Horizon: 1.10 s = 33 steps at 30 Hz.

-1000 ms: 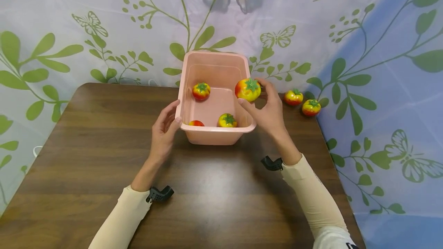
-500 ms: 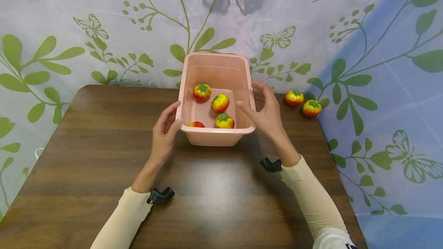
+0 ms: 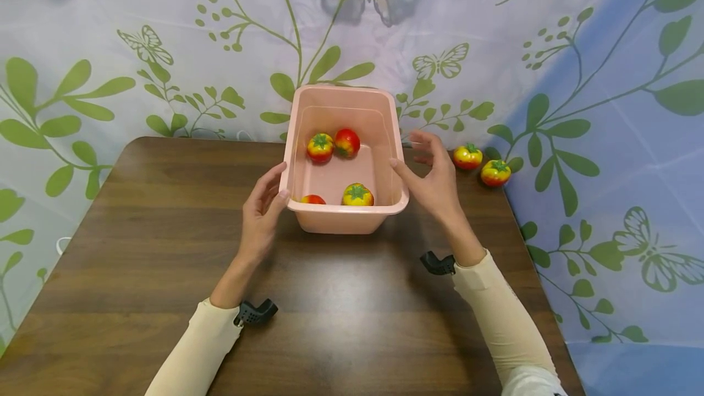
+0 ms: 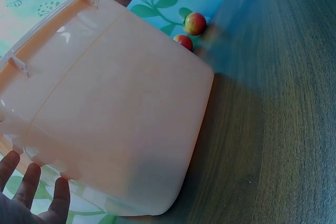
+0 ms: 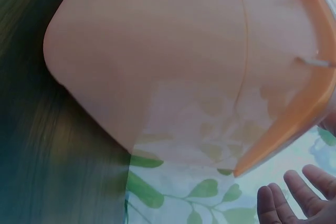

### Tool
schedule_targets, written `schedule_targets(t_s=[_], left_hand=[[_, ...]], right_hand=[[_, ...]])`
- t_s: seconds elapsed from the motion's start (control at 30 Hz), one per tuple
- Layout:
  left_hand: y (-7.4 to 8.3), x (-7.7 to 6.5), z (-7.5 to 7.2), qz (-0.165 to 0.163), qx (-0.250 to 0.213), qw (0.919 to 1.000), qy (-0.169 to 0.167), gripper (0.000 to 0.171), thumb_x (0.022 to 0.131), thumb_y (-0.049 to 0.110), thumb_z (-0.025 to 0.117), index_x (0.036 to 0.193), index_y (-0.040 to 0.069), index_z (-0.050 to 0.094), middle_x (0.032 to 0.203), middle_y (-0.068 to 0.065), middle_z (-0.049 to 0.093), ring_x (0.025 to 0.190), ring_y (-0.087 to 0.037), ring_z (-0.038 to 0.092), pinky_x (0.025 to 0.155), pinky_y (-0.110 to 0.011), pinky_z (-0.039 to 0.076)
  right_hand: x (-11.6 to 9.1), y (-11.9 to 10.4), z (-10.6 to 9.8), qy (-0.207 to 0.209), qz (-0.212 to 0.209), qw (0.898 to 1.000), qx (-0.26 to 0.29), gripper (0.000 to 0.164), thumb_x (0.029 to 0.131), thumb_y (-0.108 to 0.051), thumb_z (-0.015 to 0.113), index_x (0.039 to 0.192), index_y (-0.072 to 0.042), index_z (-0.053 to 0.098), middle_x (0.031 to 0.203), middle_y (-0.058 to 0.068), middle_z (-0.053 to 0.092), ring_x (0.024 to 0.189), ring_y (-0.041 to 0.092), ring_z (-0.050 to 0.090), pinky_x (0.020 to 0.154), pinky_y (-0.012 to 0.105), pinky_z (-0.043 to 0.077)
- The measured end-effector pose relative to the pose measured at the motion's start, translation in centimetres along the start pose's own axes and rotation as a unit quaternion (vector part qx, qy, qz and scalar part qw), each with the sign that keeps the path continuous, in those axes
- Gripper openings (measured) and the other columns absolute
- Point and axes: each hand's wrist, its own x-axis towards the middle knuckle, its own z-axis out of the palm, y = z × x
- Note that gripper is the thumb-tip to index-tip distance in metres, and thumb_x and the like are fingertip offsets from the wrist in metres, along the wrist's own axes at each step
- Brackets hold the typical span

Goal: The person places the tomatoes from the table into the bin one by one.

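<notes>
A pink plastic bin [image 3: 343, 208] stands on the table near the wall. My left hand [image 3: 261, 209] holds its left rim, thumb by the front corner; in the left wrist view, fingertips [image 4: 61, 187] touch the outer wall. Inside lie several red-and-yellow tomatoes: one with a green top [image 3: 320, 148], a mostly red tomato [image 3: 347, 142] beside it, a yellower tomato [image 3: 358, 195] near the front, and a tomato [image 3: 313, 199] partly hidden by the front rim. Just right of the bin, my right hand [image 3: 434, 179] is empty, fingers spread from the thumb.
Two more tomatoes, one farther back [image 3: 467, 156] and one nearer [image 3: 495, 173], rest on the brown wooden table [image 3: 341, 322] by the right wall. A leaf-patterned cloth [image 3: 220, 47] rises behind the table and along its right side.
My right hand has let go of a tomato, which dropped into the bin and rolled to the back beside another. The hand has then drawn slightly right. My left hand has stayed at the rim.
</notes>
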Motion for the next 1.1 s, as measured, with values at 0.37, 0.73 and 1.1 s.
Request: schedule_targets(t_s=[0.37,0.73,1.1], left_hand=[[-0.1,0.1,-0.1,0.005,-0.007,1.0,0.0,0.049,0.107,0.006,0.062,0.155,0.013,0.057,0.159,-0.009,0.058,0.138,-0.023,0.06,0.117,-0.023,0.051],[0.0,-0.2,0.0,-0.003,-0.001,1.0,0.001,0.049,0.107,0.008,0.062,0.155,0.016,0.058,0.158,-0.004,0.059,0.139,-0.023,0.06,0.116,-0.022,0.051],[-0.1,0.0,0.0,-0.002,0.003,1.0,0.0,0.049,0.107,0.008,0.062,0.155,0.016,0.057,0.159,-0.006,0.058,0.141,-0.029,0.059,0.117,-0.022,0.051]], right_hand=[[0.0,2.8,-1.5,0.029,0.027,0.999,0.014,0.057,0.096,-0.02,0.081,0.148,-0.013,0.058,0.145,0.01,0.066,0.131,0.031,0.065,0.111,0.057,0.055],[0.8,8.2,-3.9,0.075,0.08,0.993,-0.039,0.057,0.096,-0.027,0.081,0.146,-0.01,0.06,0.143,0.011,0.066,0.126,0.028,0.066,0.105,0.031,0.058],[1.7,13.3,-5.9,0.108,0.116,0.984,-0.076,0.059,0.098,-0.036,0.079,0.147,-0.011,0.057,0.144,0.019,0.055,0.134,0.038,0.058,0.107,0.055,0.053]])
